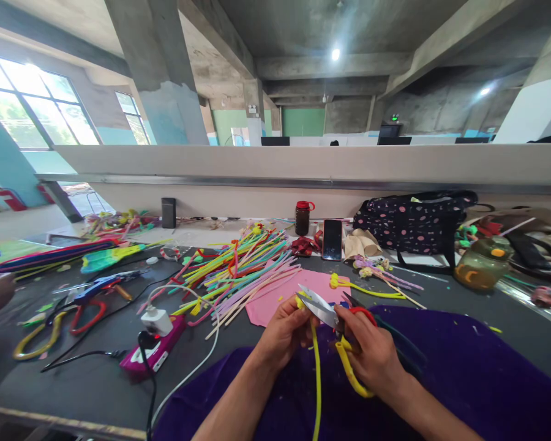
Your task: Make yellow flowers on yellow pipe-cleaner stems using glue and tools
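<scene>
My left hand (282, 331) is closed in a pinch on a yellow pipe cleaner (317, 373), which hangs down over the purple cloth (463, 367). My right hand (371, 352) grips scissors (324, 308) with red and yellow handles. Their blades are parted and point left at the top end of the pipe cleaner, just above my left fingers. Behind the hands lies a pink sheet (280, 294), and a yellow pipe-cleaner flower stem (362, 289) rests past it.
A heap of coloured pipe cleaners (239, 263) spreads left of centre. A pink power strip (153, 349) with a white plug and cables lies at front left. A phone (332, 239), a dark jar (302, 217), a dotted bag (413, 223) and a glass jar (482, 263) stand behind.
</scene>
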### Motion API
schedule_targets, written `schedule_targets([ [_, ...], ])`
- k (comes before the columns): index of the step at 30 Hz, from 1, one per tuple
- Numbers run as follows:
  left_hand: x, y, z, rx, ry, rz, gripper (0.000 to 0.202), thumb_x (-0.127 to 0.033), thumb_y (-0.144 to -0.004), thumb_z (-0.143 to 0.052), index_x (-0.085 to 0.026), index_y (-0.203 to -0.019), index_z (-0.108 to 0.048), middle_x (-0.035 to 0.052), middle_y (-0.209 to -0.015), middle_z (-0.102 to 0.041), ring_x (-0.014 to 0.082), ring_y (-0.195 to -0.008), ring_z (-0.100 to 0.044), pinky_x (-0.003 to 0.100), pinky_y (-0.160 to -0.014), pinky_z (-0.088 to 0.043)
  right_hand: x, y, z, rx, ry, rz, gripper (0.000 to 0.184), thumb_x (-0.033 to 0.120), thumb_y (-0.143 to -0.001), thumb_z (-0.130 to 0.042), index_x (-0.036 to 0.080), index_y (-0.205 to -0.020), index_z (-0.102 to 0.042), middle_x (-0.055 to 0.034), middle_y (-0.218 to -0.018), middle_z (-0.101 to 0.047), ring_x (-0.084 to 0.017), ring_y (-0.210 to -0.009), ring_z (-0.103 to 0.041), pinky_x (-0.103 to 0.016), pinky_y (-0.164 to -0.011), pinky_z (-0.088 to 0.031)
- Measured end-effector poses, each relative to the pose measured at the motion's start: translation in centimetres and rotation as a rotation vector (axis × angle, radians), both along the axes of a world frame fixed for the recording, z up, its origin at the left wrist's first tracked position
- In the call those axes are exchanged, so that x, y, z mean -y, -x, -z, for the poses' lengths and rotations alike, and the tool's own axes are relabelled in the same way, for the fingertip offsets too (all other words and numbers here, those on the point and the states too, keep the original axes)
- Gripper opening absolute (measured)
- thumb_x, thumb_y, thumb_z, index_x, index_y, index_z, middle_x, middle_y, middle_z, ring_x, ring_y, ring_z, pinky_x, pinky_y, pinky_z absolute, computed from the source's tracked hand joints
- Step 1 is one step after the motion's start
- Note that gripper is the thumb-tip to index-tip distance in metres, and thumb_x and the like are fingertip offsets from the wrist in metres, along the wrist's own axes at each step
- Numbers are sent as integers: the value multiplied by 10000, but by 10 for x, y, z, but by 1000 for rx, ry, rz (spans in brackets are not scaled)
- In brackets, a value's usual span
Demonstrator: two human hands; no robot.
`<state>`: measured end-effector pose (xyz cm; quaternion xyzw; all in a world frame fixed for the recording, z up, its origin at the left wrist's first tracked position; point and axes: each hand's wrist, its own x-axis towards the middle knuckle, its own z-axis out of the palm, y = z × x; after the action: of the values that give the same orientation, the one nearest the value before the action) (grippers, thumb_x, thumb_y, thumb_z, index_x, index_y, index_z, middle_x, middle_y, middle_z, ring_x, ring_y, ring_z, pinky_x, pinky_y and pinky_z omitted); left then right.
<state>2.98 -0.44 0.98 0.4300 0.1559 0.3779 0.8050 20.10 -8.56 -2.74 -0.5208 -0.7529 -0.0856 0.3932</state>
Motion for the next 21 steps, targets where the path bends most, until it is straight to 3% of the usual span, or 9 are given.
schedule_targets([
  [14, -1, 1, 0, -43, 3, -8, 268, -347, -628, -697, -130, -680, -550, -10, -530, -551, 48, -376, -425, 134, -326, -312, -2, -3, 4, 22, -53, 21, 494, 194, -796, -489, 148, -1276, -381, -88, -843, -587, -187, -707, -576, -269, -551, -454],
  [17, -1, 2, -2, -22, 9, 21, 237, -331, -663, -671, -128, -708, -558, -9, -549, -539, 43, -384, -411, 134, -331, -302, 1, 2, -1, -194, 39, -61, 486, 242, -784, -532, 190, -1250, -404, -72, -852, -590, -171, -664, -561, -265, -556, -451],
  [21, 1, 1, -5, 4, 8, 77, 208, -315, -687, -648, -122, -726, -581, 9, -624, -537, 38, -422, -412, 130, -341, -278, 5, 16, -11, -811, 307, -202, 490, 315, -758, -590, 231, -1203, -402, -25, -789, -568, -130, -575, -526, -220, -469, -415],
])
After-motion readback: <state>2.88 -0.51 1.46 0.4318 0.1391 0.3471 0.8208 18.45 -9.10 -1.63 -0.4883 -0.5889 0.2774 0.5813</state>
